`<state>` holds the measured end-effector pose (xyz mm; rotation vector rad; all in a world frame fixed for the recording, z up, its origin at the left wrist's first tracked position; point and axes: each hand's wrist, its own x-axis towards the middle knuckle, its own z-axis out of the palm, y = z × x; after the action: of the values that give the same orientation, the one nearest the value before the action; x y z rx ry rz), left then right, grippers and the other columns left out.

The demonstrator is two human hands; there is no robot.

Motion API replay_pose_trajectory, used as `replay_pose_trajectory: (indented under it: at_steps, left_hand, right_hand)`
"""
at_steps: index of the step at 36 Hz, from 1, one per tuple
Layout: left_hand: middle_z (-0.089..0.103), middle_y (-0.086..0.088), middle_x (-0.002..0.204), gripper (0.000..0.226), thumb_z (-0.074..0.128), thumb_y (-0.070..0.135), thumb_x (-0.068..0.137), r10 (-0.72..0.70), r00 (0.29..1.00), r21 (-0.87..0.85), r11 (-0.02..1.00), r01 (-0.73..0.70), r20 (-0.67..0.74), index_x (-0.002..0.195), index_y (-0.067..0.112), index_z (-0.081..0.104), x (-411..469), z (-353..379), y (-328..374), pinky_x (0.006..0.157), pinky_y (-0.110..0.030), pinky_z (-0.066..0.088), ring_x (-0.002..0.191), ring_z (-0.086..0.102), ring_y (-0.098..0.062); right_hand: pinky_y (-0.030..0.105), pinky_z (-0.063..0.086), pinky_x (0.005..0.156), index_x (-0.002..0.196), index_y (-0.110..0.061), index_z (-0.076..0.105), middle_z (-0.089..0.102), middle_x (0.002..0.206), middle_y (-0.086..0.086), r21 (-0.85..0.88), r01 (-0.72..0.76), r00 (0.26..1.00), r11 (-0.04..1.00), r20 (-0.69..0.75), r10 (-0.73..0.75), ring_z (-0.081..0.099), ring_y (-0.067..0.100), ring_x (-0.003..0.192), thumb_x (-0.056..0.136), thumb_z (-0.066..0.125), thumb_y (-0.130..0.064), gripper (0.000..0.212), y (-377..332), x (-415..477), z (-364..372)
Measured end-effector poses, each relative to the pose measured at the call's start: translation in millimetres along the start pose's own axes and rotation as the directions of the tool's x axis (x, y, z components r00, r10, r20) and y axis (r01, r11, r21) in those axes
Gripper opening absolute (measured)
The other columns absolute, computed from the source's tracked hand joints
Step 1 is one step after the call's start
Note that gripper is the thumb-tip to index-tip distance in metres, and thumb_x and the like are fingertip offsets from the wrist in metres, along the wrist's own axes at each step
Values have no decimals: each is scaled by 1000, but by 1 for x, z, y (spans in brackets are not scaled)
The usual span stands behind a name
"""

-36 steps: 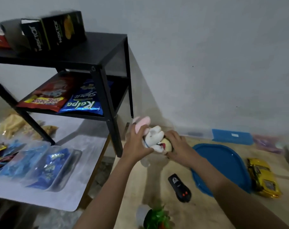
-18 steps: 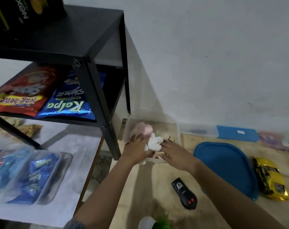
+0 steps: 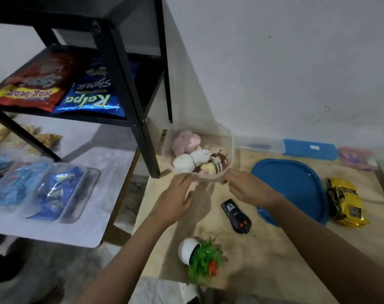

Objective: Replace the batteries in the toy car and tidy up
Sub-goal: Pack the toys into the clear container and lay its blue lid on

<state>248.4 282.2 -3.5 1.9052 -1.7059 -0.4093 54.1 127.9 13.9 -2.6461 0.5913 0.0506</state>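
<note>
Toy car (image 3: 346, 205), yellow, sits on wooden table (image 3: 263, 249) right of blue lid (image 3: 296, 187). Left hand (image 3: 175, 200) spread, empty; right hand (image 3: 250, 189) at clear tub (image 3: 229, 148) rim, fingertip contact unclear. Remote (image 3: 236, 216) between the arms.

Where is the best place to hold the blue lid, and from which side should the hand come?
Grip the blue lid by its near-left rim, coming from the right hand side. It lies flat, so pinch the thin edge; the toy car crowds its right edge.
</note>
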Motion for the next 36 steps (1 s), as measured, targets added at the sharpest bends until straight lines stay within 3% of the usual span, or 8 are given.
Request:
replay_pose_trajectory:
  at_steps: [5,9,13,18,25,27,31,36]
  left_hand:
    - [46,-2,134,52,49,-4,87,-112,863,-175,959,224,492,135,17,46,-44,4,16,91,-7,33,126,43,-15]
    - [39,0,144,80,46,-17,71,-109,802,-145,960,237,587,140,24,40,-68,3,22,99,-15,31,134,34,-14]
    - [19,1,154,85,55,-14,79,-140,756,-38,976,212,639,147,27,25,-91,9,31,109,-23,22,142,17,-16]
    - [10,-2,157,78,54,-7,84,-207,797,61,976,211,568,148,27,23,-106,29,35,113,-29,23,144,11,-19]
    - [42,-8,135,66,60,4,81,-197,915,104,980,171,352,141,18,38,-118,51,29,99,-32,39,124,40,-25]
    - [45,-9,130,65,65,10,79,-208,923,86,978,191,324,139,15,41,-119,52,31,97,-29,38,120,44,-25]
    - [48,-11,126,65,70,11,75,-238,928,13,969,245,287,136,11,45,-121,52,35,94,-23,37,115,49,-26]
    - [51,-11,122,64,75,9,73,-271,946,-73,955,287,178,131,8,50,-124,51,40,86,-11,31,113,51,-24]
  right_hand:
    - [35,47,78,133,-27,39,36,134,-3,-31,-133,959,991,249,136,48,20,110,96,43,-28,38,-5,-26,24]
    - [29,40,82,145,-29,19,26,142,2,-60,-233,922,971,303,240,38,26,123,90,53,-41,65,-9,-35,48]
    - [40,36,102,146,-30,13,14,150,5,-166,-257,912,952,285,296,31,33,126,89,52,-40,69,-15,-43,67]
    - [42,37,103,144,-30,16,20,146,10,-75,-415,880,907,220,421,28,34,129,88,52,-35,67,-20,-51,78]
    - [43,40,99,141,-21,22,38,136,15,235,-631,773,739,114,624,38,35,120,89,56,-30,63,-12,-73,74]
    - [42,39,99,141,-18,21,38,139,15,335,-668,731,665,127,670,39,34,122,90,55,-30,63,-8,-79,70]
    - [36,42,77,134,-12,24,42,129,17,538,-690,646,485,155,747,48,29,102,92,53,-27,53,-3,-88,58]
    - [41,47,86,133,-16,26,41,129,14,770,-606,529,199,204,824,48,33,110,86,59,-25,59,6,-96,43]
